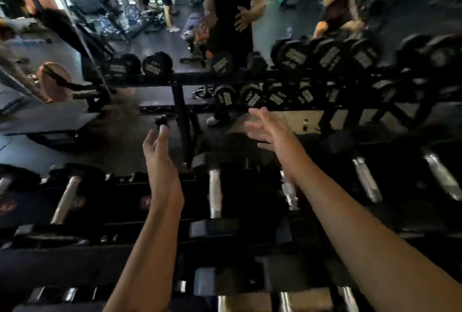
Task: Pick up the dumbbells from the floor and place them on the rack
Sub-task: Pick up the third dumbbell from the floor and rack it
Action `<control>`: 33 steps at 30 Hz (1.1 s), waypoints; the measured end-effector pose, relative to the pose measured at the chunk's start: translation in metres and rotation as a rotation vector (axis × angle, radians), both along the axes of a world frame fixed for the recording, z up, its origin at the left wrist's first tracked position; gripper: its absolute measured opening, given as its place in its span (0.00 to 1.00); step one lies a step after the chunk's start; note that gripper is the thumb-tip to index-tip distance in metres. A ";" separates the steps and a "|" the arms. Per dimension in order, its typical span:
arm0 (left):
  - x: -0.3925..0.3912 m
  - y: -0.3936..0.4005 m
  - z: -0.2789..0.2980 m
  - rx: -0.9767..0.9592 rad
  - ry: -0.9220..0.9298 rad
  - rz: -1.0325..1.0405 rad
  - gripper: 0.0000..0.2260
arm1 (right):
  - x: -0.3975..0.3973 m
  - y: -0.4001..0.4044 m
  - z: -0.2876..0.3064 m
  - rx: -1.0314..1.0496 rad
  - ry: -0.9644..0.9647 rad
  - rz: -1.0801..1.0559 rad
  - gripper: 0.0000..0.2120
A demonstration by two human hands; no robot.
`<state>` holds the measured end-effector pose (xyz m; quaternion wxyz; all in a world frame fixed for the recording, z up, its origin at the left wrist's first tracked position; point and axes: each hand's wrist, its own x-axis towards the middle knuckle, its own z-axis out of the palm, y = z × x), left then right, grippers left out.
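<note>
Dumbbells fill the near rack below both empty, open hands, left and right; far mirror shows a blurred gym.

A gym: tiered racks of black dumbbells, rubber flooring, people beyond.

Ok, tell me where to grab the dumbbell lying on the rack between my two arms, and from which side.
Take the dumbbell by its bare metal handle, from above. The handle points away from you between two dark blocky heads, so it is the only narrow part a hand can close around. Your left hand and right hand are both open and empty; either seems able to reach.
</note>
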<state>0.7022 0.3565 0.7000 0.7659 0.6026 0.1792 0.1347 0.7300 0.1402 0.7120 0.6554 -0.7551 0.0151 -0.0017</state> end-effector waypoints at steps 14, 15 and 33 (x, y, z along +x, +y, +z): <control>-0.154 -0.347 0.063 0.114 -0.157 -0.897 0.21 | -0.316 -0.333 0.046 0.107 -0.073 -0.728 0.14; -0.166 -0.367 0.065 0.119 -0.161 -0.958 0.18 | -0.337 -0.346 0.044 0.103 -0.078 -0.775 0.12; -0.400 -0.620 0.034 0.227 -0.168 -1.768 0.09 | -0.658 -0.464 -0.008 0.065 -0.006 -1.427 0.10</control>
